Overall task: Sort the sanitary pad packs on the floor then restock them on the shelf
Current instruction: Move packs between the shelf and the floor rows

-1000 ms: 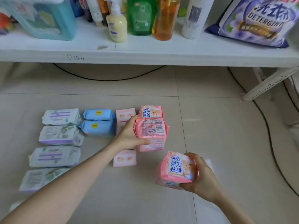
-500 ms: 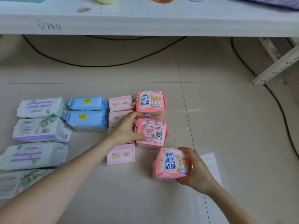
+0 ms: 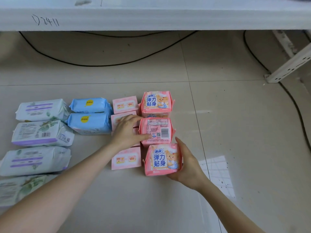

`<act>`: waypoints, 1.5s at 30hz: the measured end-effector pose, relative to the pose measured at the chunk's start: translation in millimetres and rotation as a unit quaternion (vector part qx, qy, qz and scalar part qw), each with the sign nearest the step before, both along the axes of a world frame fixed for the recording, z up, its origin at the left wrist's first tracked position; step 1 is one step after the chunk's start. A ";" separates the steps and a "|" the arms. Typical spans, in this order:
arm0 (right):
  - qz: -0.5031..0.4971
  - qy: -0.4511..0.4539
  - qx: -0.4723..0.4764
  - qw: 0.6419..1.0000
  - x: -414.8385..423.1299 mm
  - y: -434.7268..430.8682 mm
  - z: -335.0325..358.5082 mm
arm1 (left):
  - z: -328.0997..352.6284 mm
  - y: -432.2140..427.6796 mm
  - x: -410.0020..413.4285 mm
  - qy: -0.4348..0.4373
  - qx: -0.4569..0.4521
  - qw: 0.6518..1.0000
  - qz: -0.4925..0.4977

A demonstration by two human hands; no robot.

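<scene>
Floor (image 3: 235, 132) | left hand (image 3: 127, 132) grips barcode pack (image 3: 157, 130) | right hand (image 3: 188, 165) cups bear pack (image 3: 162, 159)

Far pink pack (image 3: 157, 103): salmon pink, blue characters on a white panel, brown cartoon bear.
Middle pink pack (image 3: 159, 126): same pink, black fine print, black-and-white barcode.
Near pink pack (image 3: 162, 159): salmon pink, blue characters, bear.
Small flat packs (image 3: 125, 104): pale pink, orange picture strip.
Blue packs (image 3: 90, 105): sky blue, yellow label.
White packs (image 3: 41, 109): white, pale green leaves, purple bands.
Floor (image 3: 235, 115): beige tile.
Shelf (image 3: 151, 19): white, black handwriting.
Cable (image 3: 101, 65): black.
</scene>
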State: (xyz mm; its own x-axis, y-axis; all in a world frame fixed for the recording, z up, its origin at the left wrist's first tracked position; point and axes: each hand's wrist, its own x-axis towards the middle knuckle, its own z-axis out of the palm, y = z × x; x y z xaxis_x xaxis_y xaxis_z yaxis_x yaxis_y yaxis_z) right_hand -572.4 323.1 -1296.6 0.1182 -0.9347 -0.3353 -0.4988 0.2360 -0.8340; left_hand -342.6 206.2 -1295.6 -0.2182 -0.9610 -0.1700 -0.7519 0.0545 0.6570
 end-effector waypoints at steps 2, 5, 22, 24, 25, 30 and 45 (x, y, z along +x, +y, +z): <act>-0.002 -0.001 -0.007 1.000 1.4 -4.2 0.6 | 0.8 -0.7 -1.4 0.003 -0.003 1.000 0.007; 0.001 0.008 -0.020 1.000 3.9 -10.4 3.0 | 3.4 -1.6 -2.2 0.007 0.002 1.000 0.008; 0.028 0.058 -0.007 0.998 8.1 -13.8 4.3 | 6.7 -3.3 -1.2 -0.027 0.024 0.999 -0.011; 0.040 0.094 -0.009 0.995 9.2 -11.9 8.4 | 8.6 -1.9 -0.5 -0.049 0.013 0.999 -0.014; 0.049 0.118 -0.007 0.992 9.8 -10.8 11.6 | 10.4 -0.2 0.2 -0.065 0.008 0.998 -0.016; 0.109 0.259 0.012 0.959 7.0 -0.2 39.0 | 31.7 26.6 5.9 -0.111 -0.001 0.994 -0.012; 0.265 0.417 0.036 0.868 43.4 47.5 222.2 | 201.8 140.3 52.2 -0.289 0.052 0.952 -0.088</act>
